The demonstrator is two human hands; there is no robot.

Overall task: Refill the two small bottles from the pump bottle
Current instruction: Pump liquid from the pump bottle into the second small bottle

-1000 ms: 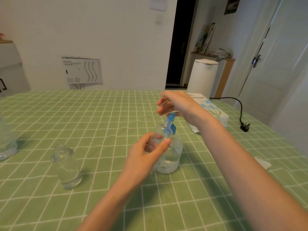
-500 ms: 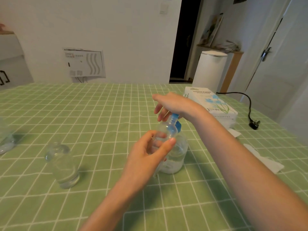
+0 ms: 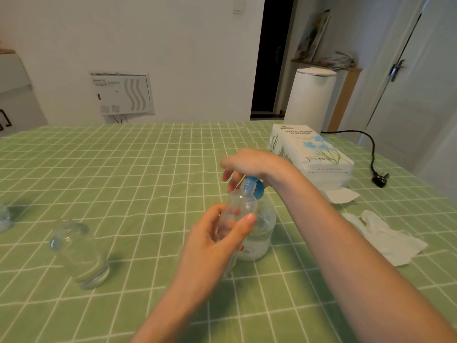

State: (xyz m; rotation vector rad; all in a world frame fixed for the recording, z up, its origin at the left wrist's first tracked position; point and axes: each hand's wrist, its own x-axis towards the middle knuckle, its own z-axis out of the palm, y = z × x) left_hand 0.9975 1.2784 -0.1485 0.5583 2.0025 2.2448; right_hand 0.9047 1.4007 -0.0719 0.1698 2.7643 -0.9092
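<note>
While left fingers [image 3: 243, 223] grip a clear small bottle [image 3: 241, 205], the right hand [image 3: 249, 163] (fingers loose) presses the blue pump [image 3: 256, 187].

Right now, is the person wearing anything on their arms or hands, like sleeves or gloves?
No. The left arm and the right arm are bare as far as the picture shows, with no sleeves. The left hand and the right hand have no gloves, and no ring, watch or bracelet can be seen.

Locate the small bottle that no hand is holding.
In the head view, the free small bottle stands on the green tablecloth at lower left, apart from the left hand.
</note>
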